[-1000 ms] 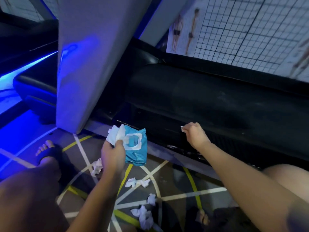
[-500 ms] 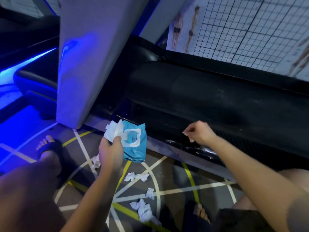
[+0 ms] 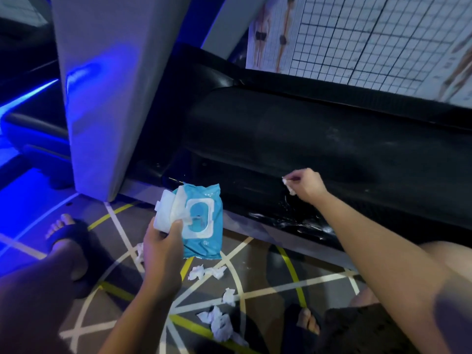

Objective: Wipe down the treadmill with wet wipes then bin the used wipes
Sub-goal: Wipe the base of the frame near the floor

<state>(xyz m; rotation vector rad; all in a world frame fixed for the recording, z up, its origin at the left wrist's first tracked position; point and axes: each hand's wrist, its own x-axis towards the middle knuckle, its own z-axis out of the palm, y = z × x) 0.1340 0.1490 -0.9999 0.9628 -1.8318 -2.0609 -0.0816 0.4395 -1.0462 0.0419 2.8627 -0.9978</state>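
White crumpled used wipes (image 3: 217, 324) are scattered on the floor (image 3: 260, 272) at 6 o'clock. Blue wipes pack (image 3: 204, 241), flap open, is gripped together with a white sheet (image 3: 164, 213) by the left hand (image 3: 163, 242) at 7 o'clock. Small wipe wad (image 3: 290, 187) is pinched by the right hand (image 3: 307, 186) at 3 o'clock, at the black treadmill (image 3: 332, 149) side. Wet streaks (image 3: 288, 222) are seen just below it.

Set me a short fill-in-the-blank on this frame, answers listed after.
The left hand holds a ____ pack of wet wipes.
The right hand pinches a small wipe at the side of the ____ treadmill.
Several crumpled wipes lie on the ____.
Missing words: blue; black; floor.
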